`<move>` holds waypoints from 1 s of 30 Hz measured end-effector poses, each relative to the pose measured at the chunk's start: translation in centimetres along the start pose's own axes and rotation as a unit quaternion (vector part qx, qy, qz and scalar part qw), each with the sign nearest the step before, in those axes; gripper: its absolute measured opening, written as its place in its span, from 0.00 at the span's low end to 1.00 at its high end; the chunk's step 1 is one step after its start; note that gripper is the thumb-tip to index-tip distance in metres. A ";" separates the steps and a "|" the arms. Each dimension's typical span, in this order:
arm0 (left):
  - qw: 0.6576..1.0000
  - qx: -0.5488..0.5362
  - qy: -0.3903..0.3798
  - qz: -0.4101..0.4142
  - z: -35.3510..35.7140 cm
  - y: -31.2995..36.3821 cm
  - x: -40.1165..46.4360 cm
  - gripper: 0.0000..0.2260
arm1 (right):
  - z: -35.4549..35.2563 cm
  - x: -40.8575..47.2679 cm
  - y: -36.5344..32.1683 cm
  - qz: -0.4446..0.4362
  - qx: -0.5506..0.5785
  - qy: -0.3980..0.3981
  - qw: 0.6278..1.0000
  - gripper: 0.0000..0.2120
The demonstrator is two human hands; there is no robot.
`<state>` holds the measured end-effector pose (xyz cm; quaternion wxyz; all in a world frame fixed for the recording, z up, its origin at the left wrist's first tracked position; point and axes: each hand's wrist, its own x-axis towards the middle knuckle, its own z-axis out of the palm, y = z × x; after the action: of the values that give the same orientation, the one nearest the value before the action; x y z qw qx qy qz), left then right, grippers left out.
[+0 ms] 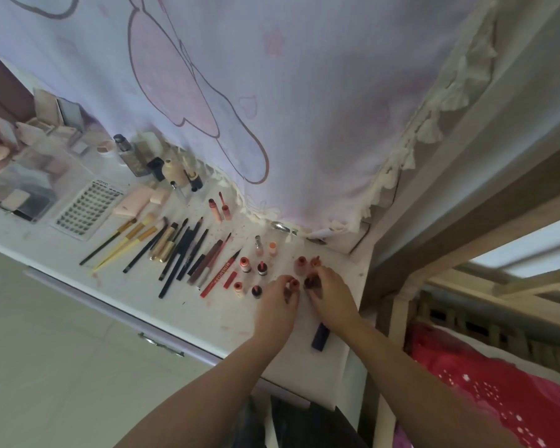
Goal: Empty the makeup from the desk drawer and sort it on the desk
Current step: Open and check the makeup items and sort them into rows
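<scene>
My left hand (277, 307) pinches a small red-capped bottle (292, 287), fingertips curled round it as it stands on the white desk (181, 305). My right hand (328, 294) is just beside it, at its three o'clock, fingers curled over a darker bottle (311, 282); I grip it, though my knuckles hide most of it. At twelve o'clock from my right hand stand two orange-red bottles (301, 265), close together. At nine to ten o'clock from my left hand, a cluster of small upright bottles (251, 276) stands in loose rows. Two pale ones (265, 248) stand beyond that. Further toward nine o'clock lies a red pencil (220, 275), then a fan of dark pencils and brushes (175, 250), laid side by side, with yellow-handled brushes (123, 244) at the far end. Past those, at ten o'clock, lie a lash tray (86, 208), pink compacts (136, 202), foundation bottles (136, 156) and a clear organiser (23, 185). Two lip glosses (220, 208) lie near the curtain (272, 92). At five o'clock from my right hand, a dark purple tube (320, 336) lies on the desk, beside my forearm. The drawer (117, 312), with its metal handle (160, 344), runs along the desk's front edge at seven o'clock.
</scene>
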<state>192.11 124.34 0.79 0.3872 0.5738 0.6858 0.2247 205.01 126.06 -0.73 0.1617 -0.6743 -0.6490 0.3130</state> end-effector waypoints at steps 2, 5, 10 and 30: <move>1.000 0.006 -0.010 -0.003 0.3 -0.4 0.1 0.07 | 0.2 0.0 0.1 0.004 -0.002 0.002 1.000 0.17; 1.000 0.005 -0.014 -0.012 0.4 -0.3 0.0 0.07 | 0.0 -0.4 0.0 0.001 0.022 0.003 1.000 0.14; 0.999 0.025 -0.024 -0.038 -0.7 -0.9 -1.8 0.09 | -2.8 -1.6 0.9 0.049 -0.020 0.013 0.999 0.09; 0.938 0.223 -0.223 0.142 -3.3 0.8 -5.8 0.12 | -5.4 -6.7 -5.4 0.187 0.165 -0.220 0.943 0.15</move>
<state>190.21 119.41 4.97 0.3563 0.7723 0.5257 -0.0145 204.47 121.13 8.09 0.0628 -0.6614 -0.4701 0.5810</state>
